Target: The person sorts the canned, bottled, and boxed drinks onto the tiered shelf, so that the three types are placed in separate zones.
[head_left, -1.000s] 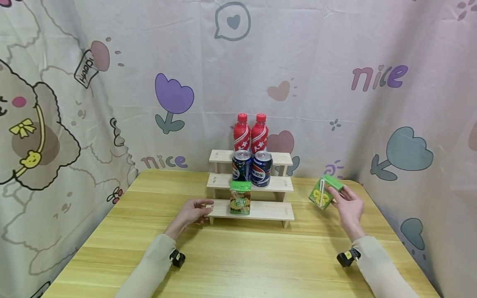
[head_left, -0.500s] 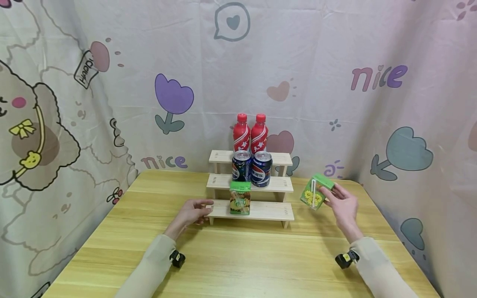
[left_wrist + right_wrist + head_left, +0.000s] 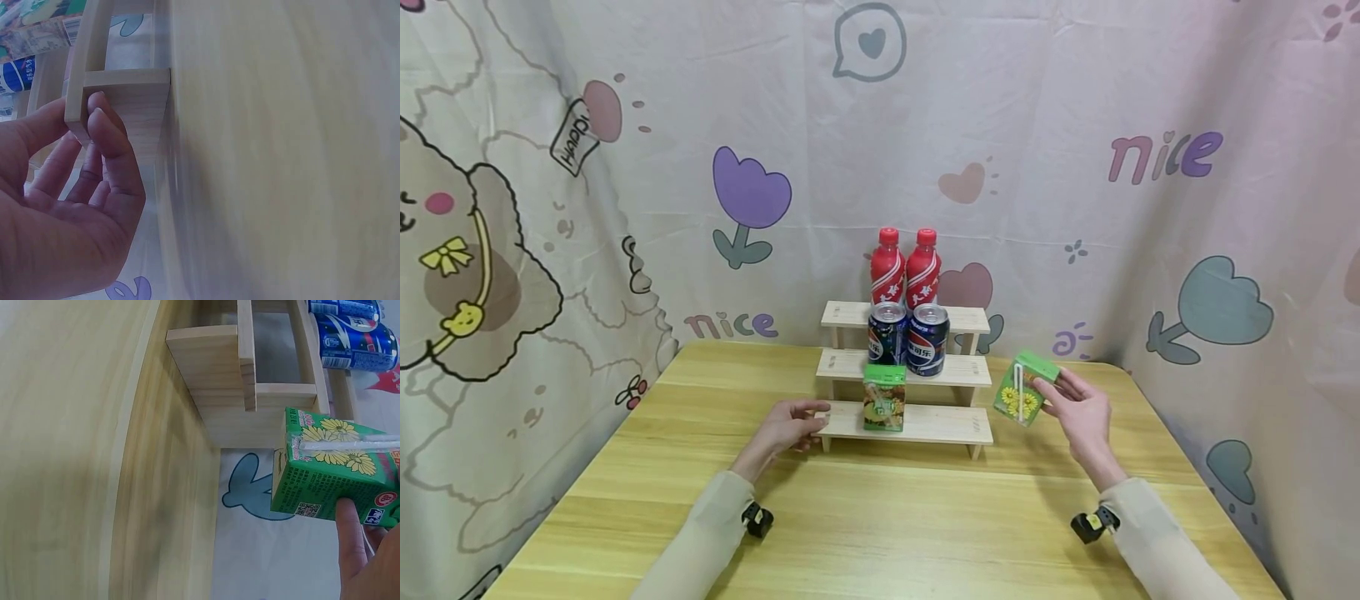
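Observation:
My left hand (image 3: pixel 784 429) pinches the left end of the lowest step of a three-step wooden stand (image 3: pixel 947 423). In the left wrist view its thumb and fingers lie on either side of that board. My right hand (image 3: pixel 1081 417) grips a green juice box (image 3: pixel 1019 390) with yellow flowers and a white straw, tilted in the air right of the stand. In the right wrist view a finger lies along the box's (image 3: pixel 337 469) side. Another green juice box (image 3: pixel 883 400) stands upright on the lowest step, left of its middle.
Two blue cola cans (image 3: pixel 927 340) stand side by side on the middle step. Two red bottles (image 3: pixel 922 267) stand on the top step behind them. The stand rests on a wooden table (image 3: pixel 880 525), with a patterned curtain (image 3: pixel 1037 100) behind.
The right hand has moved left toward the stand, carrying the juice box with it. My left hand has stayed at the stand's left end.

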Action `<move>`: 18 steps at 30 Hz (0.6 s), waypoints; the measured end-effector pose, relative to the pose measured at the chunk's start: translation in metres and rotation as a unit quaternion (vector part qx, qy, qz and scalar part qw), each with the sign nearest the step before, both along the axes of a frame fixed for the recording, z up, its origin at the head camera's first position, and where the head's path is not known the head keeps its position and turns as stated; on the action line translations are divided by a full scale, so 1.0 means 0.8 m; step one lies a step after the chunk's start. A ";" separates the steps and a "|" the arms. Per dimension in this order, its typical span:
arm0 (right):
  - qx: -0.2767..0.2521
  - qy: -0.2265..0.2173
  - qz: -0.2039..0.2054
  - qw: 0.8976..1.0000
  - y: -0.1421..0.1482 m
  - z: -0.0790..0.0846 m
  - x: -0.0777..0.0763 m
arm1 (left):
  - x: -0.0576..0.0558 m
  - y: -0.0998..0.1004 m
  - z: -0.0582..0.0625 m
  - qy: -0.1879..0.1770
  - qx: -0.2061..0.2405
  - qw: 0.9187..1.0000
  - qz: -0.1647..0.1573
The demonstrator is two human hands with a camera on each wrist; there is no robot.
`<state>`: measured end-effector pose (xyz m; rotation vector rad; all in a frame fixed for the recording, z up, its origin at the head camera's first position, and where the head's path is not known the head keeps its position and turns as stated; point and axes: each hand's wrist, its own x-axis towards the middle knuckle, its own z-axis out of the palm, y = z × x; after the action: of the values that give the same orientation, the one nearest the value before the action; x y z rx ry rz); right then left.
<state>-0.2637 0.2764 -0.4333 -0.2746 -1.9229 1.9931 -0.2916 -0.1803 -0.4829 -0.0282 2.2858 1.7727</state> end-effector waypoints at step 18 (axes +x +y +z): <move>0.064 -0.019 0.020 0.998 -0.016 0.006 0.005 | 0.003 0.002 0.004 0.004 0.001 1.000 -0.004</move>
<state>-0.2596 0.2634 -0.4289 -0.2442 -2.0839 1.8928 -0.2894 -0.1789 -0.4796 -0.0132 2.2861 1.7743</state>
